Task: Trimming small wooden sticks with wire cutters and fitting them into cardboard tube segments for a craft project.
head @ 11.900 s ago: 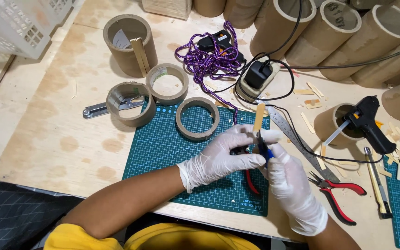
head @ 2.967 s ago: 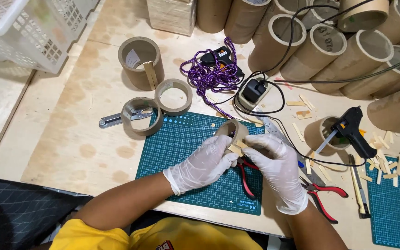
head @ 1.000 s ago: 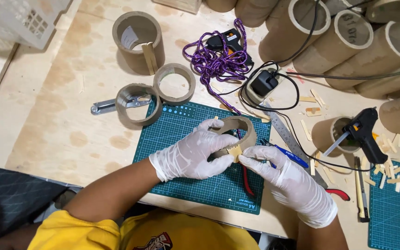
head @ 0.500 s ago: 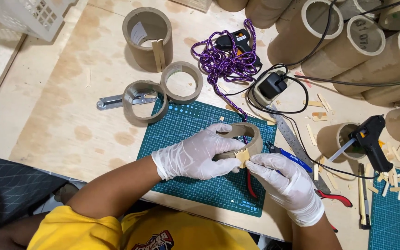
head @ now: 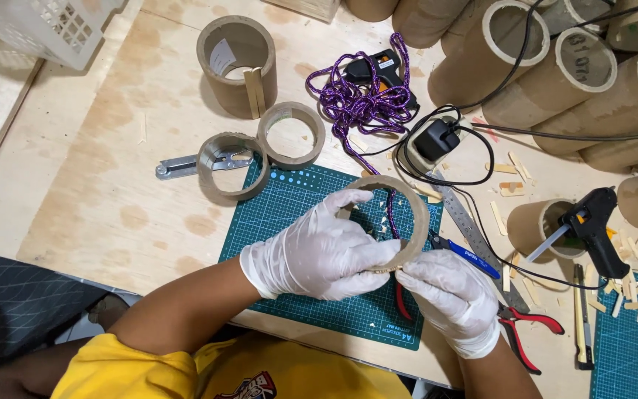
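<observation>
Head camera looks down on a green cutting mat (head: 311, 222), and above the right part of this mat both gloved hands hold one cardboard ring (head: 416, 214). The left hand (head: 319, 255) closes around the near-left side of the ring, with the fingers curling over its rim and the thumb lying under it. The right hand (head: 452, 299) pinches the near edge of the ring from below, fingers pressed close together; whether a small wooden piece sits between them I cannot tell.

The ring looks like a short slice of a thick paper tube, so I judge it light and quite stiff, but its wall can bend or flatten if it is squeezed across the open middle. The surface is dull cardboard and the gloves should not slip on it. The best place to hold it seems the wall itself, taken between thumb and fingers from inside and outside, as the left hand nearly does.

Two more rings (head: 289, 133) lie just past the far-left corner of the mat, a taller tube (head: 236, 66) farther behind them. A purple cord (head: 356, 103) lies beyond the far edge of the mat, red-handled pliers (head: 529, 332) and a glue gun (head: 592, 225) to the right of it.
</observation>
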